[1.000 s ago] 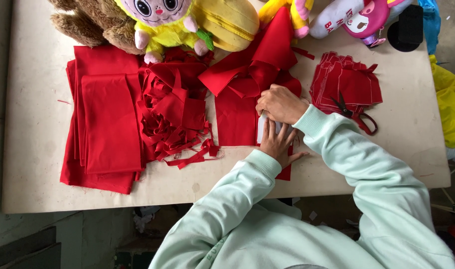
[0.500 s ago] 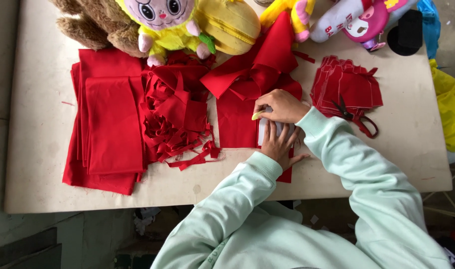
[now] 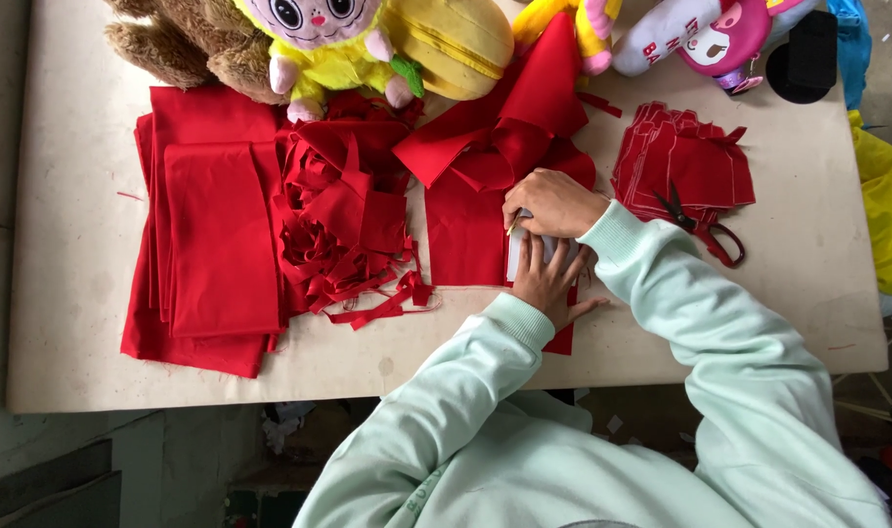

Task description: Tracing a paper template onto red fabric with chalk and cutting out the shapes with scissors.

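Even, soft daylight on the pale beige tabletop (image 3: 74, 293); faint shadows, no glare, sharp focus, slight edge distortion.

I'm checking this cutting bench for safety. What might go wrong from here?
The left hand pins a white template on red cloth while the right hand marks along it; the template may slip. The sleeve lies close to the scissors and might nudge them.

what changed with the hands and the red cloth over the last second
Very little. The right hand has edged slightly along the white template, and seems to hold a thin marker there. The left hand stays flat, pressing the template onto the red fabric. The scissors, scrap pile and folded cloth have not moved.
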